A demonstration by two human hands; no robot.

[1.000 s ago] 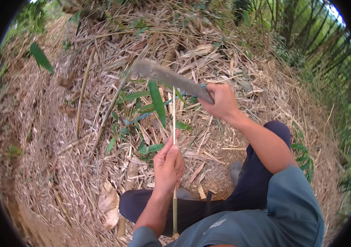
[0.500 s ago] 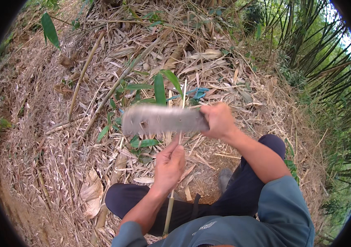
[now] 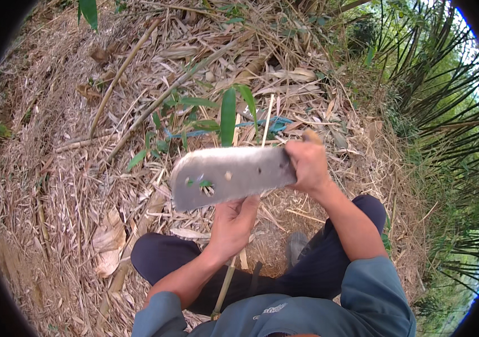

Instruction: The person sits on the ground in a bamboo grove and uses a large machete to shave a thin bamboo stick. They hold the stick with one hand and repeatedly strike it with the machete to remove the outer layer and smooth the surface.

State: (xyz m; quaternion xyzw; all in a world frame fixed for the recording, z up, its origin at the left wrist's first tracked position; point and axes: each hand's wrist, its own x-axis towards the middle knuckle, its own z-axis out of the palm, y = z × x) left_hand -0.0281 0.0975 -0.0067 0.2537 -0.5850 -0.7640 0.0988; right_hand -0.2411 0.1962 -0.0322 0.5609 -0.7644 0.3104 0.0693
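My right hand (image 3: 310,164) is closed around the handle of a broad, blunt-ended machete (image 3: 225,175), its wide grey blade pointing left with several holes through it. My left hand (image 3: 231,226) is closed on a thin bamboo stick (image 3: 224,287), just below the blade. The stick runs from near my lap up between my knees, passes behind the blade, and shows a pale upper end beyond it. The blade hides my left fingertips and the middle of the stick, so whether the edge touches the stick cannot be seen.
Dry bamboo leaves (image 3: 71,185) cover the ground. A blue strip (image 3: 278,124) and green leaves (image 3: 227,117) lie just beyond the blade. Long branches (image 3: 172,87) lie to the left. Bamboo stems (image 3: 442,73) stand at the right. My bent knees flank the work.
The machete has come slightly nearer to me, and its blade now shows a broader, tilted face over my left fingertips. My left hand still holds the stick. The whole view has shifted a little.
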